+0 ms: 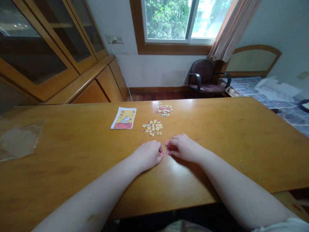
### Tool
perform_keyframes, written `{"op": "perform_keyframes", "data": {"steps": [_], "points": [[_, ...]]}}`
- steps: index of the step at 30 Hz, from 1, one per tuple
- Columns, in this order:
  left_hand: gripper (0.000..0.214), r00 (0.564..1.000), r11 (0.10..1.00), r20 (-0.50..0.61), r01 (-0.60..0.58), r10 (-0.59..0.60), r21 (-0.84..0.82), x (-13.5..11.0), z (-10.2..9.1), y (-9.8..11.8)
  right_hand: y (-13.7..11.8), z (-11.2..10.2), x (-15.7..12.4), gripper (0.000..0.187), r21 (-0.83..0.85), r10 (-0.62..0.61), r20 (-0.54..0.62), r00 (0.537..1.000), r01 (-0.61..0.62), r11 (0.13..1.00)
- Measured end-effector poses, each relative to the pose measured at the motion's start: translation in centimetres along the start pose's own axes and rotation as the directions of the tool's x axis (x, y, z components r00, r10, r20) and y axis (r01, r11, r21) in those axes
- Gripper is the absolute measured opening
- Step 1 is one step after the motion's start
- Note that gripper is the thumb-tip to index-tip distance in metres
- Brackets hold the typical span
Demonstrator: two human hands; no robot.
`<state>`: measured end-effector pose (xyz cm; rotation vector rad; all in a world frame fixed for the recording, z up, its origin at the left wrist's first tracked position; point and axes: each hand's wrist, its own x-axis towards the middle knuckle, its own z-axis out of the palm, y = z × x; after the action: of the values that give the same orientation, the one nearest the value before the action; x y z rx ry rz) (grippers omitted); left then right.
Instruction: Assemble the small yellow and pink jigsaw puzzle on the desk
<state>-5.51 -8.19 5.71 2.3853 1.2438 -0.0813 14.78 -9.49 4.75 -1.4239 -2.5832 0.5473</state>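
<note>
My left hand (148, 154) rests low over the wooden table, with thumb and fingertips pinched on a pink jigsaw piece (161, 154). Just to the right, my right hand (183, 146) curls its fingers over a small cluster of pink jigsaw pieces (167, 143). Its thumb and fingertips touch a piece at the cluster's near end; the palm side is partly hidden. Beyond both hands lies a loose pile of mostly yellow pieces (152, 127). Farther back sits a mixed pile of pink, white and yellow pieces (164, 110).
A picture card (124, 118) with a white cartoon animal lies left of the piles. A clear plastic bag (20, 140) is at the table's far left. Past the table (84, 145) stand a glass-doored cabinet (53, 42), an office chair (204, 77) and a bed (265, 87).
</note>
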Motion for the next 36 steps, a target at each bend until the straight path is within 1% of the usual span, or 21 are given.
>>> {"op": "perform_keyframes", "data": {"steps": [5, 11, 19, 21, 23, 25, 27, 29, 32, 36], "points": [[0.014, 0.999, 0.999, -0.034, -0.04, 0.039, -0.034, 0.2, 0.4, 0.1, -0.3, 0.2, 0.0, 0.014, 0.009, -0.02, -0.017, 1.0, 0.021, 1.0], [0.017, 0.997, 0.998, -0.049, -0.058, 0.057, -0.036, 0.4, 0.7, 0.1, -0.5, 0.0, 0.0, 0.015, 0.015, -0.014, -0.006, 1.0, 0.014, 1.0], [0.017, 0.995, 0.997, -0.06, -0.075, 0.075, -0.005, 0.3, 0.5, 0.2, -0.4, 0.1, 0.1, 0.015, 0.013, -0.026, -0.019, 0.999, 0.026, 1.0], [0.018, 0.993, 0.995, -0.063, -0.094, 0.095, 0.024, 0.2, 0.2, 0.2, -0.3, 0.0, 0.1, 0.015, 0.028, -0.021, -0.036, 0.999, 0.022, 0.999], [0.021, 0.987, 0.987, -0.071, -0.138, 0.144, 0.087, 0.0, -0.1, 0.4, 0.0, 0.0, 0.2, 0.014, 0.033, 0.016, -0.075, 0.997, -0.013, 0.999], [0.026, 0.974, 0.964, -0.07, -0.198, 0.213, 0.177, -0.4, -0.4, 0.7, 0.2, 0.1, 0.3, 0.016, 0.007, 0.064, -0.126, 0.99, -0.064, 0.998], [0.032, 0.965, 0.936, -0.043, -0.238, 0.257, 0.259, -0.8, -0.5, 1.3, 0.4, 0.3, 0.4, 0.021, -0.036, 0.081, -0.154, 0.985, -0.088, 0.995], [0.033, 0.966, 0.918, 0.006, -0.248, 0.258, 0.309, -1.3, -0.4, 1.9, 0.5, 0.5, 0.6, 0.024, -0.07, 0.072, -0.15, 0.986, -0.083, 0.994], [0.033, 0.972, 0.909, 0.07, -0.233, 0.223, 0.347, -1.7, 0.1, 2.7, 0.6, 0.8, 0.8, 0.023, -0.089, 0.071, -0.123, 0.99, -0.082, 0.993], [0.037, 0.971, 0.904, 0.07, -0.239, 0.23, 0.353, -1.9, 0.4, 3.2, 0.8, 1.0, 1.1, 0.019, -0.074, 0.096, -0.113, 0.989, -0.105, 0.992]]}}
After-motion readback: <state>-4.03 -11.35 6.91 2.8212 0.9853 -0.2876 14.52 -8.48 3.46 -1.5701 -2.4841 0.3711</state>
